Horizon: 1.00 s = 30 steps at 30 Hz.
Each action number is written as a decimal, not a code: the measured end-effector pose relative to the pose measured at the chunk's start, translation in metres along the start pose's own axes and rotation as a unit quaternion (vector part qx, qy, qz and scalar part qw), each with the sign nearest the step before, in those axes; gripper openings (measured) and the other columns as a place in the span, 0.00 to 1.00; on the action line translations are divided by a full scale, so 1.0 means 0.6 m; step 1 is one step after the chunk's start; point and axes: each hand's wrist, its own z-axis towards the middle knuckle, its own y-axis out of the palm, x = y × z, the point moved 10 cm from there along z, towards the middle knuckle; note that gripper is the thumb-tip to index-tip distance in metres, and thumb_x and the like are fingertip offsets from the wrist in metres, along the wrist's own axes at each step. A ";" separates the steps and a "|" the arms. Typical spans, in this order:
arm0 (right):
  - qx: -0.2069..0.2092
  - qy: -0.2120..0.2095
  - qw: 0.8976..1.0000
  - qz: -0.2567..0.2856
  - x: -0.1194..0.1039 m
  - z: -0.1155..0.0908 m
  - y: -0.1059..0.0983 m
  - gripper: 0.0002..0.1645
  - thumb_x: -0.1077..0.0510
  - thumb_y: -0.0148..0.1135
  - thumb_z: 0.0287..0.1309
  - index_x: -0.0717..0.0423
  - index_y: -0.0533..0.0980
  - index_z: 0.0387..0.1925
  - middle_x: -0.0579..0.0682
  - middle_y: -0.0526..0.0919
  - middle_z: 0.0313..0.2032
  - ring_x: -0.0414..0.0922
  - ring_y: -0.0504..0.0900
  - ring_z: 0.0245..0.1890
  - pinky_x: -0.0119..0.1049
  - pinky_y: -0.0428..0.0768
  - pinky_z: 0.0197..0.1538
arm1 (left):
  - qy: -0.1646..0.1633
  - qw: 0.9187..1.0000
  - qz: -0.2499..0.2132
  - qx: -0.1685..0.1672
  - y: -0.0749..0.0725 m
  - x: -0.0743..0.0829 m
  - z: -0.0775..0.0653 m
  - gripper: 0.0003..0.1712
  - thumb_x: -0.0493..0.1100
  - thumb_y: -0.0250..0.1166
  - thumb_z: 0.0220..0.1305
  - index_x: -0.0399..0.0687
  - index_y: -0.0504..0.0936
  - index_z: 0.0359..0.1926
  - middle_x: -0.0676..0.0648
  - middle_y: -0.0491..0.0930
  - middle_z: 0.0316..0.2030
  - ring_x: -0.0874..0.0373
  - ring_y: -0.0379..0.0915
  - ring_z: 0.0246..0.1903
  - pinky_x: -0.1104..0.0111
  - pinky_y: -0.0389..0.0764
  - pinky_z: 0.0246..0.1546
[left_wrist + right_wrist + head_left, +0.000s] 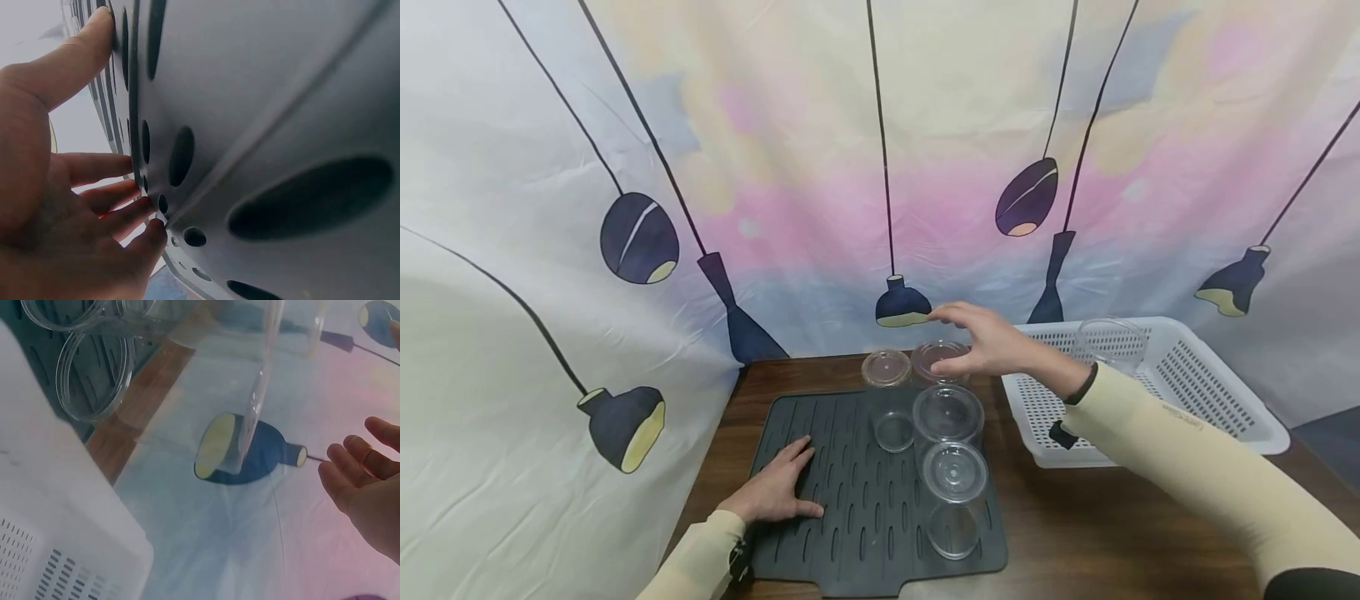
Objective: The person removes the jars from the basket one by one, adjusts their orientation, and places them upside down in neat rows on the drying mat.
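My left hand [778,487] lies on the left part of a dark grey draining mat [850,500], fingers spread, palm down. The left wrist view shows its fingertips [153,234] touching the slotted surface. Several clear cylindrical cups stand on the mat's right side: a near one [955,475], a middle one [948,414], a back left one [887,371] and a back right one [934,354]. Over the back right cup is my right hand [985,337], fingers extended and parted. In the right wrist view this hand [369,481] holds nothing and appears apart from the cups.
A white perforated basket [1240,417] stands on the right of the brown wooden table [1075,533], with a clear round container [1111,340] in it. Behind the table hangs a cloth [820,208] printed with lamps. My right forearm crosses over the basket's near left corner.
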 end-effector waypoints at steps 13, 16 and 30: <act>0.067 0.057 0.996 0.023 0.041 -0.077 -0.077 0.48 0.44 0.74 0.50 0.50 0.64 0.70 0.54 0.70 0.65 0.56 0.73 0.62 0.54 0.71 0.64 | 0.006 1.000 -0.004 -0.002 0.001 -0.003 -0.002 0.60 0.64 0.76 0.45 0.36 0.63 0.71 0.37 0.52 0.74 0.37 0.50 0.72 0.43 0.65 0.64; 0.082 0.065 0.994 0.030 0.051 -0.094 -0.091 0.47 0.46 0.75 0.50 0.50 0.65 0.70 0.54 0.70 0.66 0.57 0.73 0.62 0.54 0.71 0.64 | 0.007 1.000 -0.006 -0.003 0.001 0.000 -0.003 0.60 0.64 0.76 0.45 0.35 0.63 0.71 0.37 0.52 0.74 0.37 0.50 0.72 0.43 0.65 0.64; 0.144 0.141 0.978 0.048 0.105 -0.166 -0.148 0.47 0.50 0.75 0.51 0.53 0.63 0.70 0.59 0.68 0.67 0.62 0.69 0.64 0.60 0.67 0.64 | -0.002 1.000 -0.006 -0.018 0.006 -0.005 0.003 0.60 0.65 0.75 0.45 0.37 0.63 0.71 0.37 0.51 0.74 0.37 0.49 0.72 0.42 0.63 0.64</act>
